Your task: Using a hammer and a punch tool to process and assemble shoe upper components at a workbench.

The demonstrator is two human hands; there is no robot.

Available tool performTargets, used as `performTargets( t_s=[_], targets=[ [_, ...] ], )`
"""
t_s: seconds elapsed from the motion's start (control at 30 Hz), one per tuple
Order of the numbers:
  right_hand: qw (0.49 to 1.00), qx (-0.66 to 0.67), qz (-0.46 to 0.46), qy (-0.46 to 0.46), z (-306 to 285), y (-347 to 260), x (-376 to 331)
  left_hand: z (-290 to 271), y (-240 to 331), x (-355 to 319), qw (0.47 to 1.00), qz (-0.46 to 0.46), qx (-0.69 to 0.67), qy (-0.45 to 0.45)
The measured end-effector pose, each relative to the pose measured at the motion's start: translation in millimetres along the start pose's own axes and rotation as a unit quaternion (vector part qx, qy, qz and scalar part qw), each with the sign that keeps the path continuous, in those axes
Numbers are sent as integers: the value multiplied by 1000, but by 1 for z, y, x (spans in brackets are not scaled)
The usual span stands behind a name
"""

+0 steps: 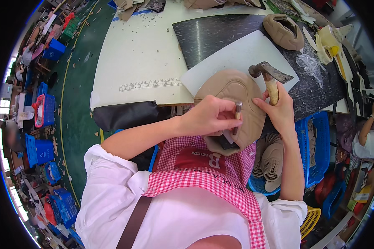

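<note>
A tan padded shoe upper [224, 85] lies across a white sheet [220, 60] at the table's front edge. The near end of the upper hangs toward my apron, and something dark shows inside its opening. My left hand [212, 115] is closed around a short punch [238, 107], metal end up, held over the near part of the upper. Whether the punch's tip touches the upper is hidden. My right hand [281, 110] grips a hammer [272, 74] by its pale wooden handle, head up, while its thumb and fingers meet the upper's right edge.
Under the sheet lies a black board [207, 35]; another tan upper [283, 32] sits on it, beside crumpled clear plastic [311, 68]. Blue baskets [320, 155] with tan shoes stand below the table at right. A black padded roll [124, 119] lines the front edge. Someone's arm [366, 124] shows far right.
</note>
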State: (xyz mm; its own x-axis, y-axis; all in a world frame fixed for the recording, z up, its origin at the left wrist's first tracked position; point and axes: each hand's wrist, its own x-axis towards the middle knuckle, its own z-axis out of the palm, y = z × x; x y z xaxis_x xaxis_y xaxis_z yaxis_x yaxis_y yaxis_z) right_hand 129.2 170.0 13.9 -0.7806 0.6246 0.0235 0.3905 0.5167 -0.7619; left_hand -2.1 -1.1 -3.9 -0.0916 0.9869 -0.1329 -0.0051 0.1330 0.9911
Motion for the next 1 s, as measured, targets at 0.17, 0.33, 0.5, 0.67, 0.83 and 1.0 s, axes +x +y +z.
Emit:
performTargets(
  t_s=[0.17, 0.33, 0.5, 0.67, 0.83, 1.0],
  targets=[
    [994, -15, -12, 106, -20, 5, -15, 4, 2, -4, 948, 221, 229, 7],
    [824, 534, -90, -169, -136, -66, -118, 7, 4, 2, 900, 324, 291, -19],
    [968, -211, -77, -112, -61, -41, -120, -10, 13, 3, 938, 196, 272, -85],
    [989, 19, 148, -1, -68, -18, -125, -8, -10, 12, 996, 87, -22, -28],
    [983, 146, -40, 102, -81, -31, -128, -6, 3, 3, 984, 142, 110, -14],
    [833, -442, -327, -62, -71, -59, -119, 5, 0, 4, 879, 324, 350, 0]
  ],
)
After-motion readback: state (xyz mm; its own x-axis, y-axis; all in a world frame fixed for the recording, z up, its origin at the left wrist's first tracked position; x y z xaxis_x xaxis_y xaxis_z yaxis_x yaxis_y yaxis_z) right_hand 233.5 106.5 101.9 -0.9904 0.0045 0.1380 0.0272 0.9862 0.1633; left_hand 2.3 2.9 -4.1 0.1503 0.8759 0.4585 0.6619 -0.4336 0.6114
